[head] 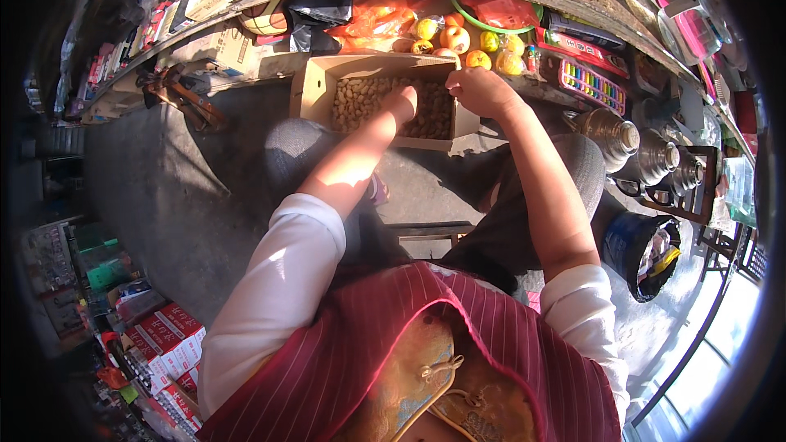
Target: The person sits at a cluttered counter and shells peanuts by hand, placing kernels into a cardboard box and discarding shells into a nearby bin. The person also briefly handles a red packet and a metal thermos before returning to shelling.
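Observation:
Before my knees, at the shelf's lower edge, is an open cardboard box [311, 95] with peanuts in their shells [356, 98] spread over its bottom. My left hand [402, 103] reaches down into it, and its fingertips are hidden against the peanuts. Whether it holds any cannot be seen. At the box's right wall, my right hand [482, 91] is curled over the rim with its fingers on the inner side. Sun falls on the left part of the peanuts; the right part lies in shade.
Apples and other round fruit [455, 40] sit on the lower shelf behind the box, beside an orange plastic bag [381, 15]. Metal thermos flasks [608, 135] stand to the right, near a lined bin [632, 255]. Red-and-white cartons [166, 334] are stacked at lower left.

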{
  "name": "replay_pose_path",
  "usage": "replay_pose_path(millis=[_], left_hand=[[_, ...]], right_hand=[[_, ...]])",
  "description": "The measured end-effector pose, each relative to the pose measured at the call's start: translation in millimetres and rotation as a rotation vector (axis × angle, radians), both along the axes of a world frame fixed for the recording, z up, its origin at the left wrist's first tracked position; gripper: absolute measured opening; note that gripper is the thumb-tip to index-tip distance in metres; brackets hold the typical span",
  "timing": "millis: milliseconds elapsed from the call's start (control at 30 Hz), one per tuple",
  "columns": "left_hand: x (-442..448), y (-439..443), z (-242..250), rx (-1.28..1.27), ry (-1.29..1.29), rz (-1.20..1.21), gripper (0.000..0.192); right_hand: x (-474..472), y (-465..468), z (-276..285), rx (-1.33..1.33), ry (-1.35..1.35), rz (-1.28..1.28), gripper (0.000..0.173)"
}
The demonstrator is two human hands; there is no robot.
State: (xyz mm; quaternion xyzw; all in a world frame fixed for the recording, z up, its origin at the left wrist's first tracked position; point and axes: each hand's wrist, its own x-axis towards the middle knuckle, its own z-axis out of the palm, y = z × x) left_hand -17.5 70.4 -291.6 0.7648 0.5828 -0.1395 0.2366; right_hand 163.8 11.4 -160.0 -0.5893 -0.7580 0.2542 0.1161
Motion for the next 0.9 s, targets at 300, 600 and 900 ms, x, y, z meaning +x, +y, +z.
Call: replay_pose_path(millis=[300,600,900], left_hand=[[0.9,3.5,-14.5,0.155,-0.115,-0.280,0.023],[-21.9,13.4,-30.0,0.262,-0.065,-0.083,0.014],[-26.2,0.2,-42.9,0.240,-0.030,-0.326,0.022]], right_hand=[[5.8,17.6,19.6,0.003,0.115,-0.018,0.020],[-5.7,19.2,15.7,0.036,0.038,0.055,0.018],[-5.6,11.5,19.7,-0.099,0.025,0.028,0.024]])
